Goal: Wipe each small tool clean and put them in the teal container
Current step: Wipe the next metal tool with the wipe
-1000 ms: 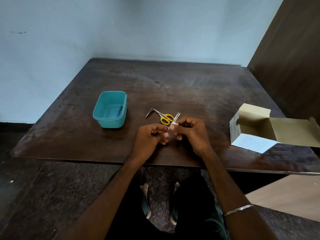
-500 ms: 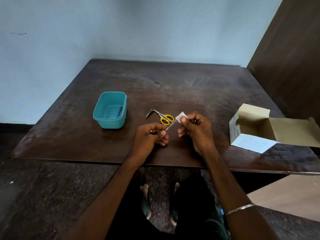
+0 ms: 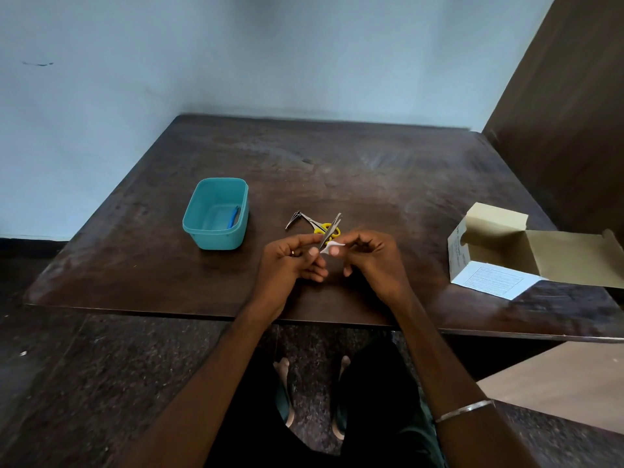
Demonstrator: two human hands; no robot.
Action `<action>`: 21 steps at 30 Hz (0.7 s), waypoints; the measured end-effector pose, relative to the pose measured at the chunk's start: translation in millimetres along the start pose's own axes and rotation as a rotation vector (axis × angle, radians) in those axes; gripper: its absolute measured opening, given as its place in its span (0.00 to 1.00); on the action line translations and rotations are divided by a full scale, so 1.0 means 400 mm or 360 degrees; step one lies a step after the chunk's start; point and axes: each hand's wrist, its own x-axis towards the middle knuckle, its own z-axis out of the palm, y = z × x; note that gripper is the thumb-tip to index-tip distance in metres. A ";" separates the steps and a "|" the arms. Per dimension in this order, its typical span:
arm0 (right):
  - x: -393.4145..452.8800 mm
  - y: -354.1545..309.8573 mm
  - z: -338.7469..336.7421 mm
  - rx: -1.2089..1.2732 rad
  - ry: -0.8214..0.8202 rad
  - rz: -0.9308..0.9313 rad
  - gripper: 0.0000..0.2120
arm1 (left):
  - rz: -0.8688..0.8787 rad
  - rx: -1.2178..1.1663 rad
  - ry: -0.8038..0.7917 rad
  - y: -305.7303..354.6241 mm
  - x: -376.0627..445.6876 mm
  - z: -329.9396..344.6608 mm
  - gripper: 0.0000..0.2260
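Your right hand (image 3: 371, 256) has brought the white wipe (image 3: 332, 246) back from the tip to the base of the tweezers (image 3: 330, 231), which your left hand (image 3: 292, 258) pinches, so another wiping pass is likely starting. Scissors (image 3: 320, 227) and nail clipper (image 3: 294, 219) wait on the table (image 3: 371, 177). The teal container (image 3: 216, 212), holding one blue tool (image 3: 233, 216), sits left, its path unobstructed; the cardboard box (image 3: 506, 251) lies well right.

Scanning for anything I can read now. Only the open cardboard box (image 3: 499, 251) on the right of the counter (image 3: 371, 170) carries print: fine lines of text inside a ruled frame on its white flap, more on its white end face. All of it too small and blurred; I can't make out a single word or number.
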 end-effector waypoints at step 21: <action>0.009 0.022 -0.005 0.0035 0.0113 0.0058 0.12 | 0.0029 0.0195 -0.0171 -0.010 0.006 -0.009 0.15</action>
